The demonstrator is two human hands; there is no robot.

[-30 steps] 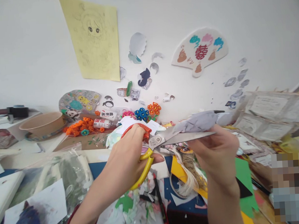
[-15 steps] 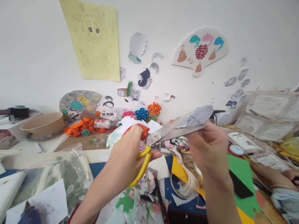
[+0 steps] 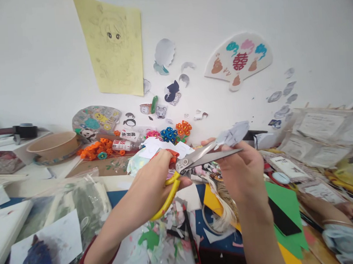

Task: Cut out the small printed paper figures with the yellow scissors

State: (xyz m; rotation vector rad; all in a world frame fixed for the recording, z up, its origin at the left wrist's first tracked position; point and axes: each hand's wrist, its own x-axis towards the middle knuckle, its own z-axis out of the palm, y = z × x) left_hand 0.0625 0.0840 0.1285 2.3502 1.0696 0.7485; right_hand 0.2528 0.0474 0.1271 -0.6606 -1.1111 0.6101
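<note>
Leftward we've brought our right hand (image 3: 243,173), fingers curled on the paper (image 3: 234,133) right of centre, while our left hand (image 3: 152,179), closed around the handles, grips the scissors (image 3: 191,161) mid-frame, blades parted.

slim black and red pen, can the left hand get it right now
Probably not: the left hand holds metal scissors with yellow and red handles, though nothing seems to cover the pen.
</note>
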